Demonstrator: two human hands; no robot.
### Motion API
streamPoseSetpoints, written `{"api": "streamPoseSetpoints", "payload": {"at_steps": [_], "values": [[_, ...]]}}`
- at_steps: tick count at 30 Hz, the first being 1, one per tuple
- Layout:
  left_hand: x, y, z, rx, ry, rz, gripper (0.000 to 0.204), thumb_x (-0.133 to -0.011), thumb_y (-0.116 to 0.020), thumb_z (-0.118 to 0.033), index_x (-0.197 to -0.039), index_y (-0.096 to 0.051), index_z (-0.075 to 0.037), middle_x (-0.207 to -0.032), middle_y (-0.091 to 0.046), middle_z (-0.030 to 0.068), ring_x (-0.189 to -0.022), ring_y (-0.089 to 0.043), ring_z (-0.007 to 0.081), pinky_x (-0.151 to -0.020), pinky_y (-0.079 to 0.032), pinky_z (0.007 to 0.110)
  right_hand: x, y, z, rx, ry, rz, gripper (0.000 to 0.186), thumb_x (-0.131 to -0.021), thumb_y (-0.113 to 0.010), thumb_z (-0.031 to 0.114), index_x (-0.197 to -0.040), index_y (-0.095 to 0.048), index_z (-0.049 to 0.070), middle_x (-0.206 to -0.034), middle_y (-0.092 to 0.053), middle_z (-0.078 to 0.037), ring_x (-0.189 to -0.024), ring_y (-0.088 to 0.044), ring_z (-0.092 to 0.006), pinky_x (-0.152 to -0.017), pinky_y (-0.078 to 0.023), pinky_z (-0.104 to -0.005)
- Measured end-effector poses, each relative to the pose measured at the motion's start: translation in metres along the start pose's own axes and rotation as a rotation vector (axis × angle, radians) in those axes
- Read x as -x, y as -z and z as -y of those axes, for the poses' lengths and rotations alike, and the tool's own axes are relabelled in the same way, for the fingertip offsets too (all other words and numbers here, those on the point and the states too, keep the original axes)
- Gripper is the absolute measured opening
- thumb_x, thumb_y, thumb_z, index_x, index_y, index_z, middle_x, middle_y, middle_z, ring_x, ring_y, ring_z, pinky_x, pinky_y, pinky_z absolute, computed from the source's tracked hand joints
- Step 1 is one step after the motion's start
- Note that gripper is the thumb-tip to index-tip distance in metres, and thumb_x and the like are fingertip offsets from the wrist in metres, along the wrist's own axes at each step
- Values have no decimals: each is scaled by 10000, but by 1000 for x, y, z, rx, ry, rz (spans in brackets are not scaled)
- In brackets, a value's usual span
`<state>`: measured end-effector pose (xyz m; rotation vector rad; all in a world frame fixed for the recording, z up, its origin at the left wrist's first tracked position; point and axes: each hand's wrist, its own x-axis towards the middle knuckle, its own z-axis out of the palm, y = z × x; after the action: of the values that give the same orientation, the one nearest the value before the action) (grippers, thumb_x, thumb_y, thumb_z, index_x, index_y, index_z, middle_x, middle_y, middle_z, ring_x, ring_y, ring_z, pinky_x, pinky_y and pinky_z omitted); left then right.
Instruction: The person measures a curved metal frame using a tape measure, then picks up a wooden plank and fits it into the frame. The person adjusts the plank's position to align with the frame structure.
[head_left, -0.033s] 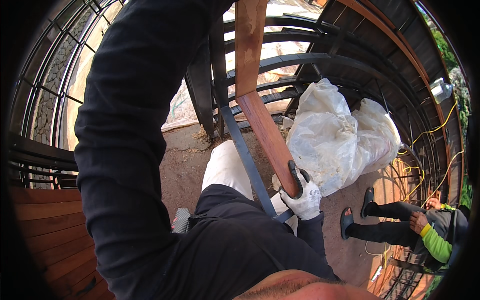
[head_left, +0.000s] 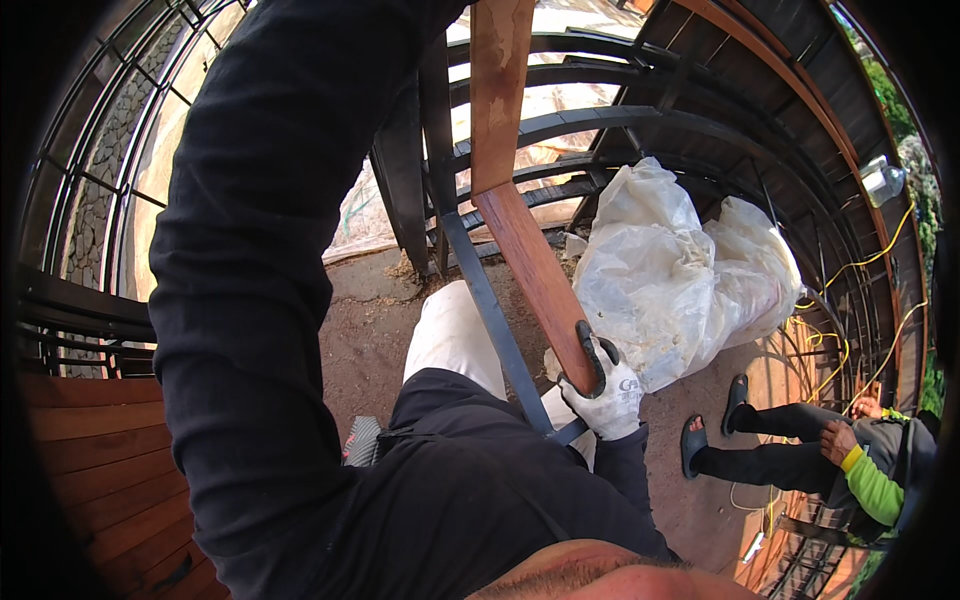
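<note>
My right hand (head_left: 610, 392), in a white glove with black fingertips, grips the lower end of a reddish-brown wooden board (head_left: 535, 270). The board slants up and away, and its upper end meets a second, upright wooden board (head_left: 498, 95). Beside it on the left runs a narrow dark metal bar (head_left: 490, 310), slanting down to a lower cross-piece near my lap. My left arm (head_left: 260, 220), in a dark sleeve, reaches up past the top edge, so my left hand is out of sight.
Crumpled translucent plastic sheeting (head_left: 650, 270) lies right of the board. Behind it curve black metal rails (head_left: 600, 122). At right a person in green sleeves and sandals (head_left: 870, 480) sits near yellow cords (head_left: 845, 355). Wooden slats (head_left: 100, 440) fill the lower left.
</note>
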<state>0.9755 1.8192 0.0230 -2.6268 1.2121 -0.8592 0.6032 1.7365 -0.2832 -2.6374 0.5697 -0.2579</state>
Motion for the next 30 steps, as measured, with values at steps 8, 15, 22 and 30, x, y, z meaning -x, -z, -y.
{"api": "streamPoseSetpoints", "payload": {"at_steps": [8, 15, 22, 30], "values": [[-9, 1, 4, 12, 14, 26, 895, -711, -842, -355, -1437, -418, -47, -1218, -645, 203, -1118, -631, 339, -956, -502, 425, -3, 0, 0, 13, 16, -22, 798, -638, -807, 204, -1388, -543, 145, -1162, -623, -194, -994, -647, -365, -842, -532, -430], [-13, 2, 7, 20, 12, 75, 961, -707, -847, -349, -1483, -352, -73, -1233, -637, 203, -1114, -634, 331, -946, -511, 424, -2, -7, -12, 34, 50, -45, 907, -617, -807, 310, -1454, -458, 279, -1201, -615, -153, -995, -658, -337, -818, -548, -439], [-15, -2, 7, 38, 7, 80, 1051, -707, -851, -333, -1542, -248, -124, -1259, -624, 204, -1112, -635, 329, -948, -515, 424, -1, -8, -11, 40, 44, -59, 897, -600, -820, 308, -1431, -491, 233, -1185, -624, -148, -981, -663, -323, -814, -552, -425], [-15, -19, 14, 30, -54, -132, 1113, -686, -860, -361, -1554, -204, -123, -1393, -527, 191, -1195, -587, 330, -1000, -489, 421, -1, -7, -9, 38, 29, -42, 872, -618, -811, 322, -1428, -496, 246, -1174, -628, -141, -979, -667, -324, -815, -553, -423]]}}
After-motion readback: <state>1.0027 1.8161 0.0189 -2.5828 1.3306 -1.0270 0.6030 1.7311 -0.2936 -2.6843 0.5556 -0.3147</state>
